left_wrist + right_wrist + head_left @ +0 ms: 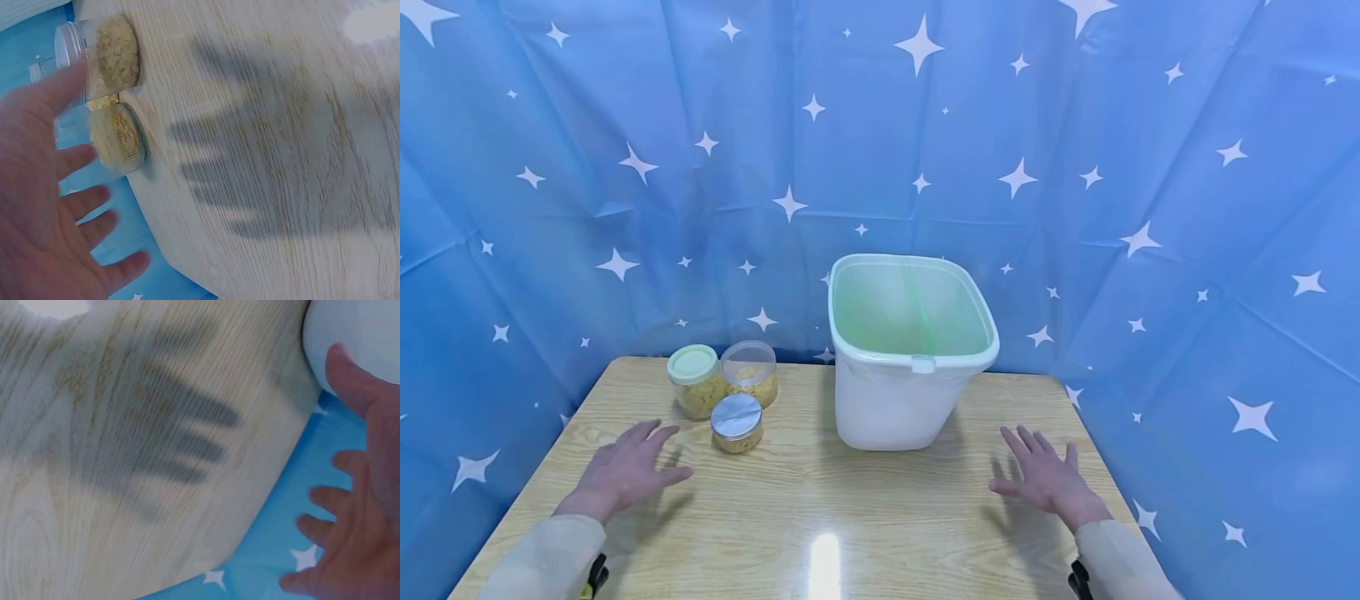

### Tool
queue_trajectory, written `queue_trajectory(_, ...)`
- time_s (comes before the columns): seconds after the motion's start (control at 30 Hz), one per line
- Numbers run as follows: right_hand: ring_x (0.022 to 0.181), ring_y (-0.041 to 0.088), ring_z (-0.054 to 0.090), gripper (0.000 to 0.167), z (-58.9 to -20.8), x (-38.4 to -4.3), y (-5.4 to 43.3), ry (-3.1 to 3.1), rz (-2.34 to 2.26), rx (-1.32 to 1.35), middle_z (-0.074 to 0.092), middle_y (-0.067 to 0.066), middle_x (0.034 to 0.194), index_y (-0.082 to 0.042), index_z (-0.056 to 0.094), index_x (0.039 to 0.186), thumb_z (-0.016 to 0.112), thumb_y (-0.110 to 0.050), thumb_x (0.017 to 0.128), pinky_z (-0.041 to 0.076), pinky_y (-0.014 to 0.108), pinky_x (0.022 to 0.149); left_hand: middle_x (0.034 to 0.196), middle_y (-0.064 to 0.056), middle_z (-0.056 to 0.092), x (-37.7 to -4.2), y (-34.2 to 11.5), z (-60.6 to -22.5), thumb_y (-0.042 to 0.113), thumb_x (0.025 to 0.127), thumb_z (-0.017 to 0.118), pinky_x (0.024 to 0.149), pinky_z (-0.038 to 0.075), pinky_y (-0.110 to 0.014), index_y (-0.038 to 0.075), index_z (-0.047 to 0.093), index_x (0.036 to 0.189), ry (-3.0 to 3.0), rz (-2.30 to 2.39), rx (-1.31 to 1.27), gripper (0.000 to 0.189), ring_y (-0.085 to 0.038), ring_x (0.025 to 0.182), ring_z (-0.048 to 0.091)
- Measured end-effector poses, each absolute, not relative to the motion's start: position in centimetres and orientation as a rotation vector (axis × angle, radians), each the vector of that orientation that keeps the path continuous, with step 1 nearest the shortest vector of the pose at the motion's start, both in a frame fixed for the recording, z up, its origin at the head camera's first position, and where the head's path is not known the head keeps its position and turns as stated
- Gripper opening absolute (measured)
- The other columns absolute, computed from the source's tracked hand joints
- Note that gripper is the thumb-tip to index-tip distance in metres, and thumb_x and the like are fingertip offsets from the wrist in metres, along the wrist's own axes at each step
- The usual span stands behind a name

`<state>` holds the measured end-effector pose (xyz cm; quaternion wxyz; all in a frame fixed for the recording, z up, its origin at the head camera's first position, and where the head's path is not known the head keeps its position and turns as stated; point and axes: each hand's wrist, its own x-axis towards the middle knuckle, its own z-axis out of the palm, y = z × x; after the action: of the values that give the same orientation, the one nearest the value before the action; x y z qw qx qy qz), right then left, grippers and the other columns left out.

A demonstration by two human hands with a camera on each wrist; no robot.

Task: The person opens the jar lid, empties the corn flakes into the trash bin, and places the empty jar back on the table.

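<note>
My left hand (625, 468) hovers over the left side of the table, fingers spread, holding nothing. Just beyond its fingertips stand three jars of yellowish pieces: one with a pale green lid (693, 382), one with a clear top (750, 372), and a shorter one with a silver lid (737, 423). In the left wrist view two jar bottoms show yellow contents (117, 53) past the thumb. On the right, my right hand (1043, 477) is held above the wood with its fingers spread and nothing in it. A white bin (891, 404) with a pale green rim stands upright and uncovered between the hands, farther back.
The light wood table (775, 517) has rounded back corners and a bright glare spot near the front. Blue cloth (865, 150) with white stars hangs behind and along both sides. Hand shadows fall on the wood.
</note>
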<state>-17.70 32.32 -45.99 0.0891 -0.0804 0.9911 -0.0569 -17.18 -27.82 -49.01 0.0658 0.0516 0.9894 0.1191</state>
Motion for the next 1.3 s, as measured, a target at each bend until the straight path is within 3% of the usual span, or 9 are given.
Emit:
queue_trajectory(0.1, 0.135, 0.052, 0.035, 0.094, -45.8, -17.6, 31.7, 2.895, -0.197, -0.260, 0.036, 0.028, 0.151, -0.007, 0.037, 0.149, 0.062, -0.067, 0.080, 0.013, 0.078, 0.106, 0.140, -0.032, 0.045, -17.4, -27.7, -48.9, 0.056, 0.083, 0.066, 0.088, 0.045, -0.066, 0.002, 0.051, 0.137, 2.895, 0.438, 0.148, 0.078, -0.054, 0.123, 0.046)
queue_trajectory(0.23, 0.131, 0.049, 0.043, 0.085, -46.1, -17.7, 30.7, 2.838, -0.249, -0.277, 0.046, 0.027, 0.145, -0.006, 0.044, 0.144, 0.067, -0.059, 0.082, 0.026, 0.069, 0.109, 0.137, -0.031, 0.050, -17.7, -27.3, -49.0, 0.041, 0.083, 0.072, 0.093, 0.045, -0.063, -0.001, 0.052, 0.135, 2.795, 0.597, 0.135, 0.070, -0.053, 0.122, 0.048)
queue_trajectory(0.43, 0.122, 0.045, 0.053, 0.068, -47.0, -17.8, 28.8, 2.814, -0.242, -0.326, 0.056, 0.024, 0.134, -0.004, 0.053, 0.136, 0.070, -0.045, 0.085, 0.042, 0.060, 0.101, 0.132, -0.033, 0.053, -18.3, -26.5, -49.5, 0.024, 0.083, 0.075, 0.093, 0.049, -0.055, -0.010, 0.048, 0.135, 2.649, 0.918, 0.121, 0.067, -0.049, 0.120, 0.051)
queue_trajectory(0.7, 0.119, 0.040, 0.058, 0.054, -48.2, -17.9, 25.9, 2.794, -0.316, -0.401, 0.064, 0.020, 0.125, 0.002, 0.059, 0.126, 0.071, -0.032, 0.086, 0.044, 0.055, 0.103, 0.136, -0.034, 0.048, -18.9, -24.9, -50.4, 0.025, 0.085, 0.073, 0.093, 0.049, -0.055, -0.009, 0.046, 0.137, 2.623, 0.974, 0.017, 0.068, -0.048, 0.118, 0.053)
queue_trajectory(1.03, 0.104, 0.033, 0.066, 0.045, -48.4, -18.3, 21.7, 2.731, -0.386, -0.671, 0.070, 0.016, 0.113, 0.001, 0.063, 0.121, 0.067, -0.030, 0.089, 0.052, 0.049, 0.091, 0.144, -0.037, 0.039, -20.1, -22.9, -51.3, 0.027, 0.086, 0.070, 0.104, 0.042, -0.056, -0.016, 0.031, 0.142, 2.547, 1.106, -0.116, 0.081, -0.052, 0.131, 0.039)
queue_trajectory(1.3, 0.105, 0.027, 0.067, 0.045, -48.5, -18.4, 18.5, 2.698, -0.424, -0.741, 0.071, 0.011, 0.114, -0.003, 0.064, 0.123, 0.065, -0.033, 0.090, 0.054, 0.041, 0.091, 0.145, -0.036, 0.037, -21.1, -21.9, -52.5, 0.025, 0.083, 0.073, 0.107, 0.038, -0.059, -0.012, 0.035, 0.142, 2.589, 1.195, -0.165, 0.080, -0.053, 0.132, 0.038)
